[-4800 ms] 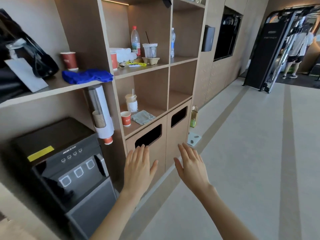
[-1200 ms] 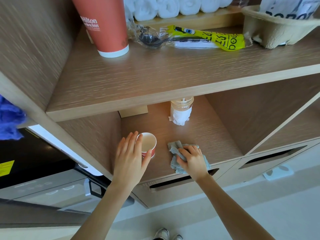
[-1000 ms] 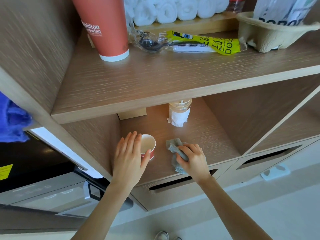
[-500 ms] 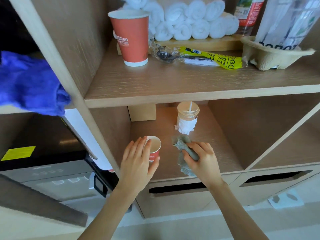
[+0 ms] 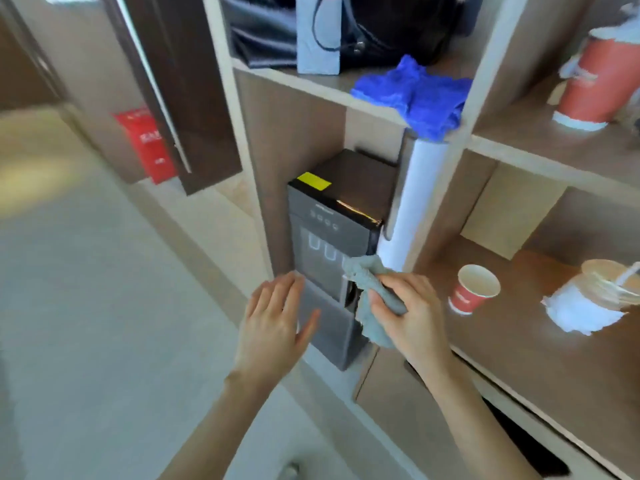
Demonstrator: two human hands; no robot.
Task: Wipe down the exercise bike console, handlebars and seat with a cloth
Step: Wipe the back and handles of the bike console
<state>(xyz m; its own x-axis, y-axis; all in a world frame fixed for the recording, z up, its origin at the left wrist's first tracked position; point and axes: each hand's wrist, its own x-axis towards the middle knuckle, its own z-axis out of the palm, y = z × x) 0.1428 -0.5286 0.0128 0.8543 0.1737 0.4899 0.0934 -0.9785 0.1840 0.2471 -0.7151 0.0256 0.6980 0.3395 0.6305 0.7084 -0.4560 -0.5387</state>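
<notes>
**Progress:** opening stage, by judgement. Grey cloth (image 5: pixel 372 282) in hand and clear of the lower shelf (image 5: pixel 540 362). No exercise bike in view, so console, handlebars and seat presumably all unwiped. Remaining: carry to the bike, then all three wipes.

**Hands, 2**
- Right hand (image 5: pixel 412 317): fingers curled round the bunched grey cloth, in front of the water dispenser (image 5: pixel 332 237).
- Left hand (image 5: pixel 273 327): flat, fingers straight and spread, holding nothing, just beside the dispenser's lower panel.

**Cloths, 2**
- Grey, as above.
- Blue cloth (image 5: pixel 415 95), heaped at an upper shelf edge.

**Red paper cups, 2**
- Small cup (image 5: pixel 472 289), open, on the lower shelf.
- Tall cup (image 5: pixel 595 84), on the shelf above.

**Single items**
- Lidded cup (image 5: pixel 602 289) with straw and white tissue wrap, 1.
- Water dispenser, 1.
- White cup tube (image 5: pixel 412 199), 1.
- Black bag (image 5: pixel 381 29), 1.
</notes>
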